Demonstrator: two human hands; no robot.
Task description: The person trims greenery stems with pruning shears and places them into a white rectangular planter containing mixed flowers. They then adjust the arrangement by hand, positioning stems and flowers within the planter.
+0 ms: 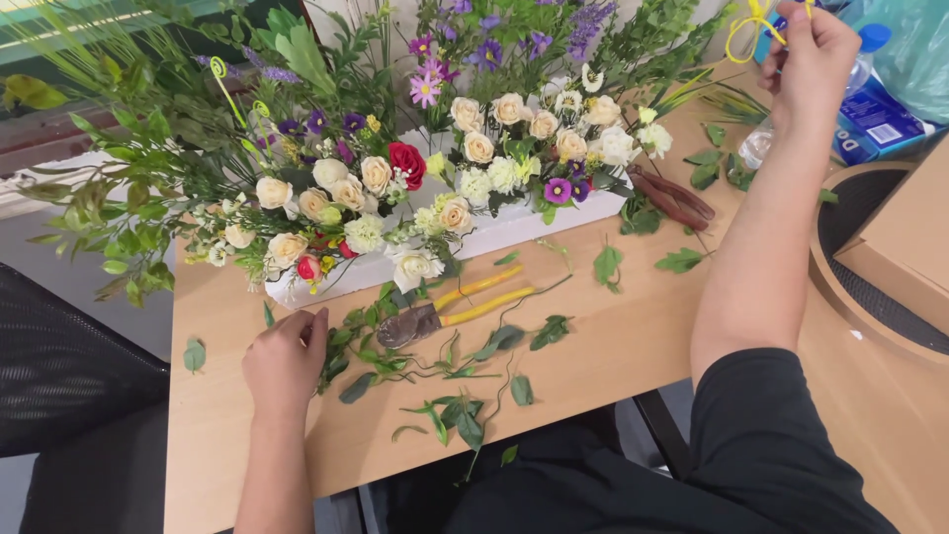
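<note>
My left hand (pixel 285 361) rests on the wooden table (pixel 613 356), fingers curled over a clump of cut green leaves and stems (pixel 356 361) just in front of the white block (pixel 494 237). That long block holds a dense flower arrangement (pixel 435 168) of cream roses, one red rose, purple blooms and greenery. My right hand (pixel 813 54) is raised at the far right, pinching a curled yellow wire stem (pixel 748 28). Yellow-handled pruning shears (pixel 445 309) lie between my hands, next to the leaves.
Brown-handled shears (pixel 674 195) lie at the block's right end. Loose leaves (pixel 608 265) are scattered across the table. A blue packet (pixel 875 119), a plastic bottle and a cardboard box (pixel 900 247) on a round tray sit at the right. A black mesh chair (pixel 59 366) stands left.
</note>
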